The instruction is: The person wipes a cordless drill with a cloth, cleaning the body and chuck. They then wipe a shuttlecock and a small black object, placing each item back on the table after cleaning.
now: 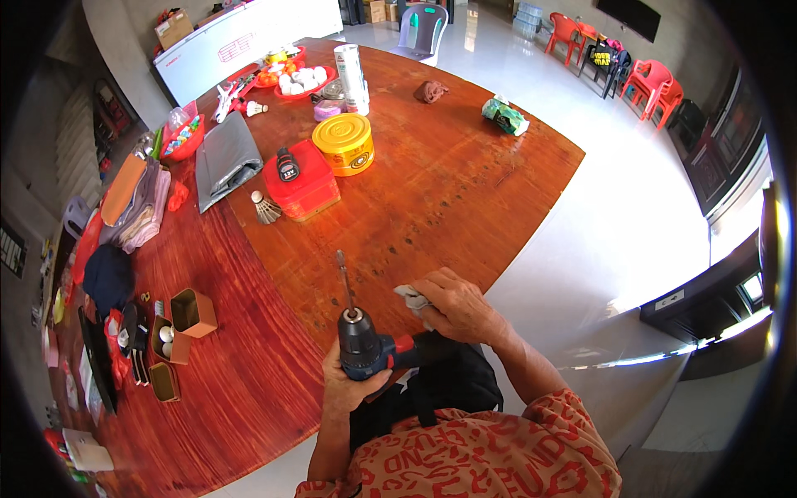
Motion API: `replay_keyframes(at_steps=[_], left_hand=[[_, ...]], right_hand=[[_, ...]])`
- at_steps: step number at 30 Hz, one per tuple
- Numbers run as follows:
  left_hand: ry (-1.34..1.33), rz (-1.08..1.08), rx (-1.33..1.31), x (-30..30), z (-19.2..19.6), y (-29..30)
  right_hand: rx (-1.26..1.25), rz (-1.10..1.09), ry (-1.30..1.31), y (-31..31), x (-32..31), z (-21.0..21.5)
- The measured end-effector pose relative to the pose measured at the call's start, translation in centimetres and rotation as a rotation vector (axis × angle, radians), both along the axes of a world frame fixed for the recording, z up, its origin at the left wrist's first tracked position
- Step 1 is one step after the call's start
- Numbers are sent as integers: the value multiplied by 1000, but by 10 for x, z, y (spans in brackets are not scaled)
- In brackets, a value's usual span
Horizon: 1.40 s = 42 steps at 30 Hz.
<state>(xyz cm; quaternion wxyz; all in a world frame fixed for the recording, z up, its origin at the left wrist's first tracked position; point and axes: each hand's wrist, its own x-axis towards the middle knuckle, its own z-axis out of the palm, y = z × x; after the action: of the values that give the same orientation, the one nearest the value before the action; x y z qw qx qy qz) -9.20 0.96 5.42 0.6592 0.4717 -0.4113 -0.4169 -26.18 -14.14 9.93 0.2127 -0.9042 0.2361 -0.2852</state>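
My left hand (347,390) grips a dark blue cordless drill (365,347) with a red trigger part, its long bit (344,278) pointing up and away over the wooden table (432,191). My right hand (455,305) is closed on a small grey cloth (410,296) just right of the drill's chuck, near the table's near edge. The drill's rear rests against a black bag (440,382) at my lap.
Further out stand a red plastic box (305,183) with a small black device on it, a yellow round tin (344,143), a shuttlecock (266,207), a grey folded bag (224,158) and a white cylinder (352,79). Small brown boxes (184,328) sit left. Red chairs (647,79) stand far right.
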Motion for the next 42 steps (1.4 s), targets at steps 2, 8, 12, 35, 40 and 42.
replay_keyframes(at_steps=[2,8,12,35,40,42], left_hand=[[-4,-64,37,3,-5,2],[152,-139,8,5,-1,-1],[227,-171,5,10,-2,0],[-16,-95,116,41,-1,-14],[-476,157,74,34,17,-18],[-215,202,128,17,13,-22]], right_hand=[[692,347,-105,0,7,12],[983,631,215,-12,18,-11],[1243,714,260,-16,14,-20],[852,670,376,-5,27,-13],[710,442,322,-1,32,-6],[658,379,344,2,37,-8]])
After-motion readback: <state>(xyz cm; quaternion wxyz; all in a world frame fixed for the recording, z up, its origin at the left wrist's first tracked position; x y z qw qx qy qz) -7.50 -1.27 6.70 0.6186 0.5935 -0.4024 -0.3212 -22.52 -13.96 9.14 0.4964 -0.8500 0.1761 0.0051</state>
